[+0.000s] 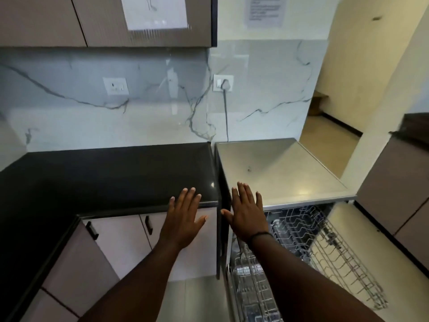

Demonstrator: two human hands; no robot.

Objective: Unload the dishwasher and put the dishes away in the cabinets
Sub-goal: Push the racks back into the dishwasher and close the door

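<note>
The dishwasher (285,173) stands at the right with a steel top, and its wire racks (325,247) are pulled out below. No dishes show in the racks. My left hand (183,217) is held flat, fingers straight, in front of the black counter's edge, holding nothing. My right hand (247,212) is also flat with straight fingers, over the dishwasher's front left corner, a dark band on its wrist. Both hands are in the air, palms down. Lower cabinets (120,242) with black handles sit under the counter; upper cabinets (97,19) hang at the top left.
A black stone counter (104,175) runs left and round the corner. The marble backsplash carries two sockets, one with a plugged cord (226,108). A doorway (329,126) opens at the right, and more cabinet fronts (399,182) stand at the far right.
</note>
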